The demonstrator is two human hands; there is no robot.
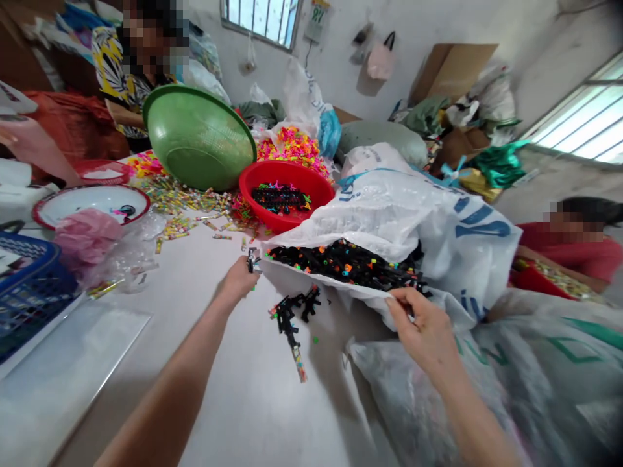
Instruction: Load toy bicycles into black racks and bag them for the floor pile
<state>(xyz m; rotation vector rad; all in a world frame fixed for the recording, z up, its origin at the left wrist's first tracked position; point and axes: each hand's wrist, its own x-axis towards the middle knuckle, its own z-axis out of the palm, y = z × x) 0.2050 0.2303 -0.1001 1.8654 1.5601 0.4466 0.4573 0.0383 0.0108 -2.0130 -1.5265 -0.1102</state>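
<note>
My right hand (424,327) pinches the lower edge of the mouth of a white plastic sack (389,207) with blue print. Inside the sack's opening lies a heap of small black toy guns (335,263) with orange, green and blue bits. Left of the opening, my left hand (241,280) is closed around a small black-and-silver piece, apparently a toy gun (253,259); the fingers partly hide it. Between my hands, a few loose black toy guns (289,318) rest on the white table (214,389). A small candy-filled tube (299,364) touches the lowest one.
A red basin (287,217) with black toys stands behind my left hand. A green basin (199,136) tilts above scattered candy tubes (195,201). At left are a blue basket (34,285) and a white bowl (92,198). Two people (121,78) (579,243) sit nearby.
</note>
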